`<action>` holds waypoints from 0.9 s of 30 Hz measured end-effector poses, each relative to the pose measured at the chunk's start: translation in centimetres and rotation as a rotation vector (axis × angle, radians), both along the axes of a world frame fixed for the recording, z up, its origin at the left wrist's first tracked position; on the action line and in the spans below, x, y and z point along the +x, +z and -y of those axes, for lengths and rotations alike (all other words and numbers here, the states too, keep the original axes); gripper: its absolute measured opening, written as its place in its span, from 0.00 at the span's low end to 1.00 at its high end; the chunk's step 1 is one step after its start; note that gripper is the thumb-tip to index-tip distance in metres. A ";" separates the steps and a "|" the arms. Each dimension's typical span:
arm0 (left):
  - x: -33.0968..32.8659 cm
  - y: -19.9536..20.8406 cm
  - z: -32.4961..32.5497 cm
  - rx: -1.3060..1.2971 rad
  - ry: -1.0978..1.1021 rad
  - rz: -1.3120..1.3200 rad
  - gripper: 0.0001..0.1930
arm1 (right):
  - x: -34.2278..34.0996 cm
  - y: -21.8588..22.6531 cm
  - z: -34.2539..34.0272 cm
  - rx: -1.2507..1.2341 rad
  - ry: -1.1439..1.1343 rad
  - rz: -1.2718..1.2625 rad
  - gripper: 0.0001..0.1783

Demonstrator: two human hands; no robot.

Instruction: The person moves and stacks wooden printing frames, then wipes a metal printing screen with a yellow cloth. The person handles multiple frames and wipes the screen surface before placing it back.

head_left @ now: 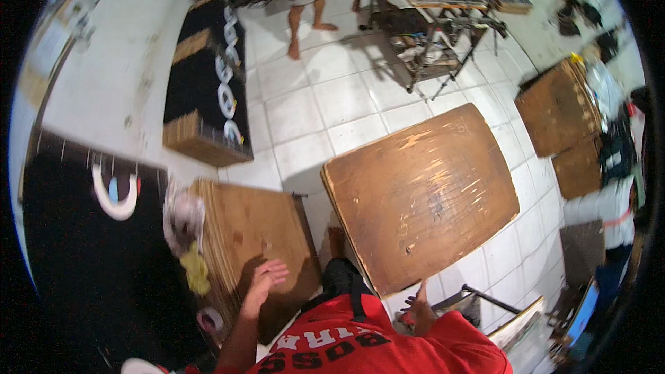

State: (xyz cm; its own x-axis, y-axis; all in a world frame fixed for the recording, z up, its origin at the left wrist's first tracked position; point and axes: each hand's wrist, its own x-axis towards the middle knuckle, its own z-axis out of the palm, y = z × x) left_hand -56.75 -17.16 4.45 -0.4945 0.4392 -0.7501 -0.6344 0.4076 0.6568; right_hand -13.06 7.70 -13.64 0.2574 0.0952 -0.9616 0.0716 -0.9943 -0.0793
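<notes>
wooden board (422, 197) edge gripped by right hand (420, 305), partly hidden; left hand (262, 282) fingers spread on stack (253, 235)

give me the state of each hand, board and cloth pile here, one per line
left hand: open, fingers spread, flat on the board stack
right hand: gripping the near edge of the big board
big board: bare, scratched, held tilted above the floor
board stack: piled flat, top board bare
black pile: stacked on the floor, white prints showing
rags: crumpled at the stack's left edge
</notes>
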 end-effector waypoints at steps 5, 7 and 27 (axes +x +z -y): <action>-8.4 -5.9 -8.0 0.016 0.011 0.305 0.28 | -4.7 -1.7 3.0 0.127 -0.311 -0.287 0.60; -10.8 -8.9 -11.1 -0.029 -0.024 0.368 0.33 | -5.4 -2.4 3.9 0.245 -0.386 -0.291 0.59; -13.5 -34.7 -33.4 0.428 0.004 0.858 0.32 | -7.0 -7.3 6.5 0.459 -0.887 -0.453 0.47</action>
